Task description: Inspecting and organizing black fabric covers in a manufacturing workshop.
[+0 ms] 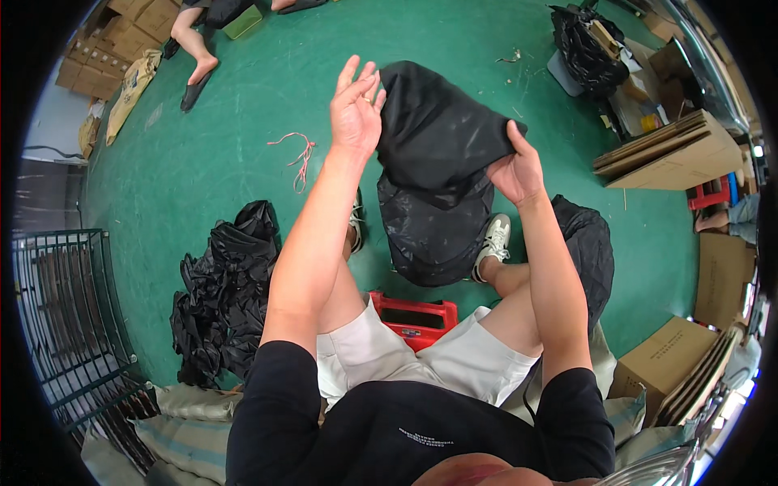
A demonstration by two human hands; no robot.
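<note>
up front, right hand (517,172) grips black garment (438,134); left hand (355,109) fingers spread wide.

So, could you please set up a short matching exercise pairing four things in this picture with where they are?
Things:
1. black bag
2. red stool
3. pile of black bags
4. pink string

Places:
A. on the green floor beyond the left hand
B. on the floor at the person's left
C. under the seated person
D. held up by the right hand

Pairs: 1-D, 2-C, 3-B, 4-A
</note>
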